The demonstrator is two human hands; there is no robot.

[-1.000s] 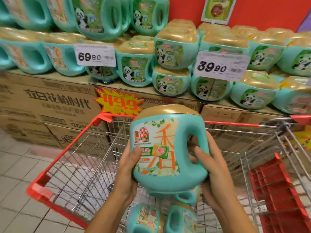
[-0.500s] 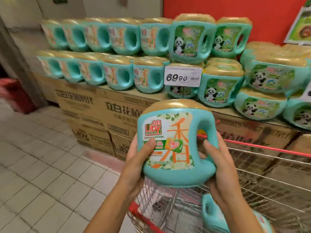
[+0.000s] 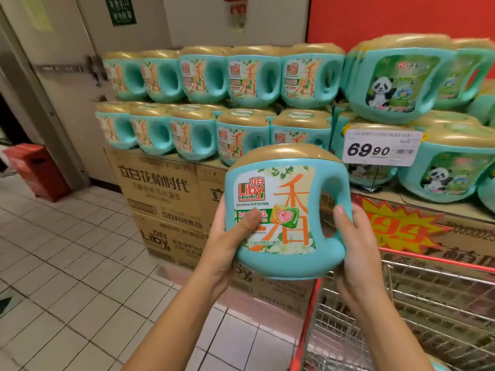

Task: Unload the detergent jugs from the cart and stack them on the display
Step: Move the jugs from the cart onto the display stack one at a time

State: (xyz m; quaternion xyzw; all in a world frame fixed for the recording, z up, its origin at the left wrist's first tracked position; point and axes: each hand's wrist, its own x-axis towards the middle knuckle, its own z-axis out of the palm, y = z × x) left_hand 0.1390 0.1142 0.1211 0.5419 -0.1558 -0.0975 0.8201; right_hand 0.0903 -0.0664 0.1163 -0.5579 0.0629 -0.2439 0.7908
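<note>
One jug (image 3: 288, 218) is held upright just below-left of the price tag (image 3: 382, 148). It is gripped by the left hand (image 3: 227, 242), thumb across the label, and by the right hand (image 3: 357, 245), wrapped at the handle side. A slip is risked, as the sides look smooth. The stack (image 3: 192, 129) left of the tag could be knocked. The far-side grip is hidden; the cart (image 3: 434, 259) below the tag is cut off.

Jugs (image 3: 242, 84) stacked on cartons (image 3: 160, 188); cart (image 3: 442, 298) at right.
</note>
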